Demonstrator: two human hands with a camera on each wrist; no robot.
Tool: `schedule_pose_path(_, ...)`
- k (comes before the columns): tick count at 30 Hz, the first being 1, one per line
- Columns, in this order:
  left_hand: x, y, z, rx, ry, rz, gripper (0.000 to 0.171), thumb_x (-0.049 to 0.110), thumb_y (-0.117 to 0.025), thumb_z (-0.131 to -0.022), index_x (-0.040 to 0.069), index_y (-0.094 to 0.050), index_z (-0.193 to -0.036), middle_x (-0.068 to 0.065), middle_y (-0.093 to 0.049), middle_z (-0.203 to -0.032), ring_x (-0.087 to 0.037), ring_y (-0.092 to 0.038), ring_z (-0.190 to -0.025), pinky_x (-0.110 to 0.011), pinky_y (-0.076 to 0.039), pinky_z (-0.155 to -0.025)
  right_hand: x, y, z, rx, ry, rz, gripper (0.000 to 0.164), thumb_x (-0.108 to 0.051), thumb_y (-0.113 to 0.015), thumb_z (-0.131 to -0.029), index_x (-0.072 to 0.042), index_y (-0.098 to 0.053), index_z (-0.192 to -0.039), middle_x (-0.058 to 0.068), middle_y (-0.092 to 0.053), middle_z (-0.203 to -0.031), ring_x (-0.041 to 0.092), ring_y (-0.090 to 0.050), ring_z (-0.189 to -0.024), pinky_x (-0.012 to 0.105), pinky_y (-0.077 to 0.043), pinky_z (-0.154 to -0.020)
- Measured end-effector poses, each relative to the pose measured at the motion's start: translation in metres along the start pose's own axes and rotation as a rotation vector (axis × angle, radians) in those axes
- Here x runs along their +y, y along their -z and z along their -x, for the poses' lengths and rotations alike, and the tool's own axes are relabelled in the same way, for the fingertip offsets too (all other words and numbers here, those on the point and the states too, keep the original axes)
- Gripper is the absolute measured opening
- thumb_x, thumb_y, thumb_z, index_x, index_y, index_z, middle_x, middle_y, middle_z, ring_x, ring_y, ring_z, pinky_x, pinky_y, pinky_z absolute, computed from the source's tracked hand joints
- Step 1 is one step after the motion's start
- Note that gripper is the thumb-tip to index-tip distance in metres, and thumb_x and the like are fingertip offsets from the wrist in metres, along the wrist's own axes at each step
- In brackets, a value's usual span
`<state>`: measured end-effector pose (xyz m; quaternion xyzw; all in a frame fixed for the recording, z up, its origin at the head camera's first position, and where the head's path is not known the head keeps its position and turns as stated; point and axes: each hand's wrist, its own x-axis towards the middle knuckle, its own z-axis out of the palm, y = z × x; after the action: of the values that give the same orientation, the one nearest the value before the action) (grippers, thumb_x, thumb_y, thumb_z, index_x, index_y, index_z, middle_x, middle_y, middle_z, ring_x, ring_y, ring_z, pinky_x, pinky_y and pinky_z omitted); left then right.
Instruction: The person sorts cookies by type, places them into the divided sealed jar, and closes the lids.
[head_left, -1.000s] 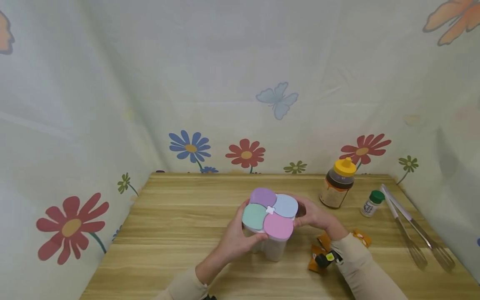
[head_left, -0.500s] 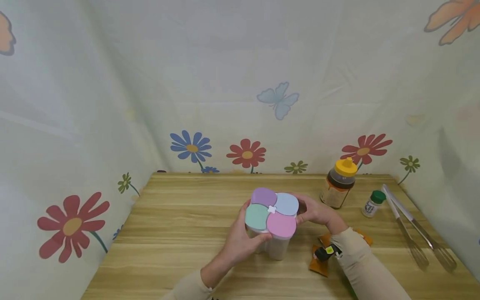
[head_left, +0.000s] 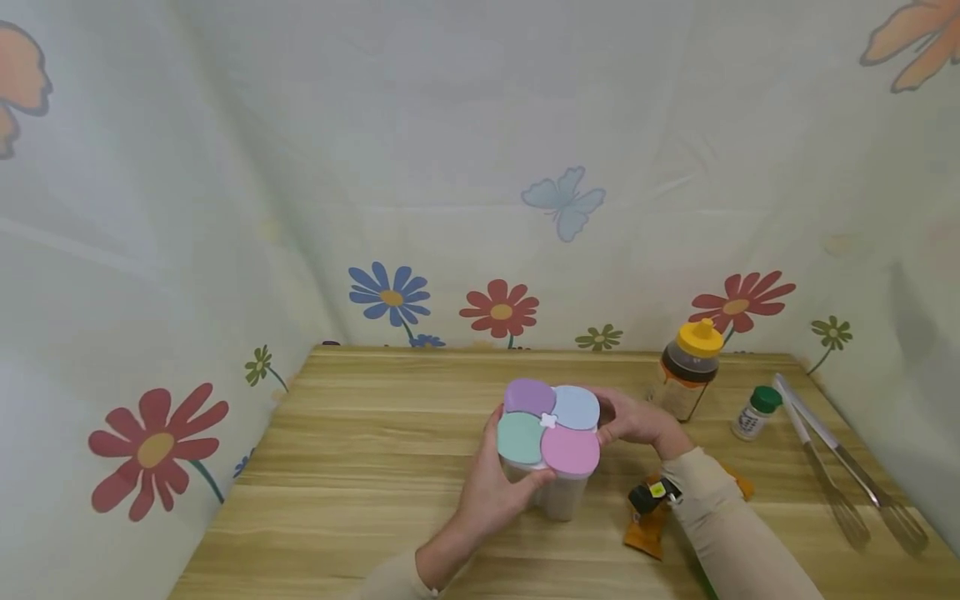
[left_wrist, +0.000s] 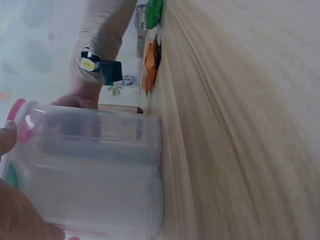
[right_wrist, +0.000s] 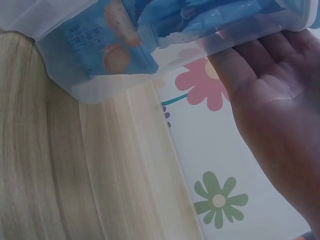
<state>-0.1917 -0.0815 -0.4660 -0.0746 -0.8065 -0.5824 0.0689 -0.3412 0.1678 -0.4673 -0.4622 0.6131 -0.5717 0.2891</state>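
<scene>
Gripping the four-lobed translucent canister with the pastel petal lid, the left hand curls round its near left side and the right hand holds its right side. It is upright at the middle of the wood-grain table, blue biscuit packets showing through its wall. Pale cloth printed with flowers and butterflies hangs behind and at both sides. To the right lie orange packets and slotted tongs; a yellow-capped squeeze bottle and green-capped shaker stand beyond the packets

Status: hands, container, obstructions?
Left hand and right hand hold container. Container upright, four-color lid on. No obstruction seen; orange packets sit apart, right.
</scene>
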Motion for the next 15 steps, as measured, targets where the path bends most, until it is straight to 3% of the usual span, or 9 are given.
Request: schedule_pose_path(15,0.0011,-0.0086,0.0048,0.082,-0.006,-0.005,0.113,0.044,-0.085,-0.071,0.014,-0.016,-0.155,-0.008,-0.039,-0.152,-0.023,-0.039,-0.138,-0.049,-0.028,-0.114,0.0002,0.0066,-0.007,-0.062,0.001,-0.031,0.091,-0.04,-0.077,-0.081,0.003,-0.03,-0.147,-0.002,-0.055,-0.137,0.013,-0.054,-0.121,0.032,-0.045,-0.102)
